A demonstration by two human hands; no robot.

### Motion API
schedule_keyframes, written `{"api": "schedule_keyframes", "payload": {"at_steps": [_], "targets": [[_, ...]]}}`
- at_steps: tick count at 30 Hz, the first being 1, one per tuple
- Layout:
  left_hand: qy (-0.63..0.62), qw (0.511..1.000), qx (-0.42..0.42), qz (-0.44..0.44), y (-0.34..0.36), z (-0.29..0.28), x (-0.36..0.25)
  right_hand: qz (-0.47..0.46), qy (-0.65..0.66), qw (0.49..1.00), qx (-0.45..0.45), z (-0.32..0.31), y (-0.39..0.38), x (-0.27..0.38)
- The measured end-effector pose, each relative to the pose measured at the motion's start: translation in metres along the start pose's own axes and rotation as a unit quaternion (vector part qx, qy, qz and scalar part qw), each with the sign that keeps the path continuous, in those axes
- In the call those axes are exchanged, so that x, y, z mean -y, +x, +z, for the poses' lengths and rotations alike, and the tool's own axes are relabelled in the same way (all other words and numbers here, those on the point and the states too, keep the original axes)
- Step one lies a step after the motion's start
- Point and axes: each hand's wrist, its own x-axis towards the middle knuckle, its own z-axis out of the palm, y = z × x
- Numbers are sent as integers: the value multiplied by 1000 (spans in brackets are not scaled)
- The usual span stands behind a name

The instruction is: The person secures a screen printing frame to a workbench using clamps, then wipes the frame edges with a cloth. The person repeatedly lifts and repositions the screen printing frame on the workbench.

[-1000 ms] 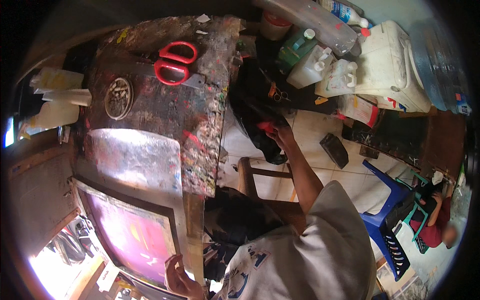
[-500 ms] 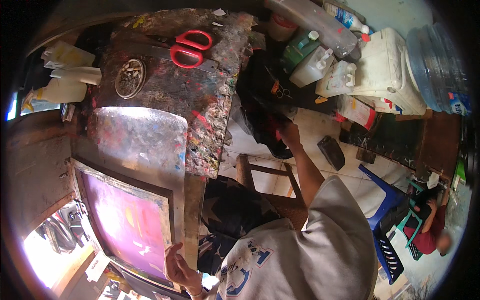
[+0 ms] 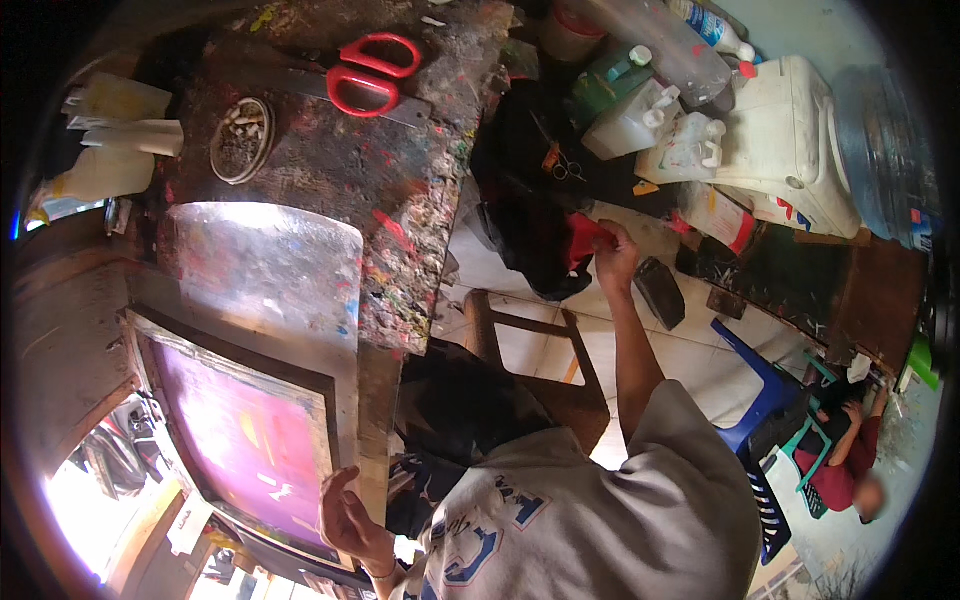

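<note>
My right hand [image 3: 617, 262] pinches the edge of a red cloth-like piece [image 3: 584, 240] at the mouth of a black plastic bag [image 3: 525, 245]. The red piece lies partly inside the bag, so its full shape is hidden. Down at the lower left, my left hand [image 3: 352, 525] is beside the near edge of a wooden-framed printing screen [image 3: 250, 440] with a purple-pink mesh. Its fingers are loosely bent and apart, with nothing visible in them. A clear sheet [image 3: 275, 265] lies on the paint-crusted table [image 3: 400, 215] beyond the screen.
Red-handled scissors [image 3: 375, 75] and a round tin of cigarette butts [image 3: 242, 140] are on the table. Jugs, including a white jerrycan [image 3: 780, 140], crowd the far right. A wooden stool [image 3: 540, 370], a blue chair [image 3: 745, 400] and a seated person [image 3: 840, 460] are to the right.
My right hand has come up and a little right from the black bag, and more of the red piece shows. My left hand stays by the screen frame. The view has shifted slightly.
</note>
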Motion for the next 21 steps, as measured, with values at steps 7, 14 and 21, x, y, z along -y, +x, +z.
{"api": "schedule_keyframes", "payload": {"at_steps": [7,14,21], "targets": [[-2,1000,11,-4,10,5,-5,-169,-82,976,110,9,-2,45],[108,994,-6,27,29,1,-22,-53,-434,795,419,116,12,-19],[210,977,-39,6,35,-5,-44,-80,-479,777,400,211,29,-87]]}}
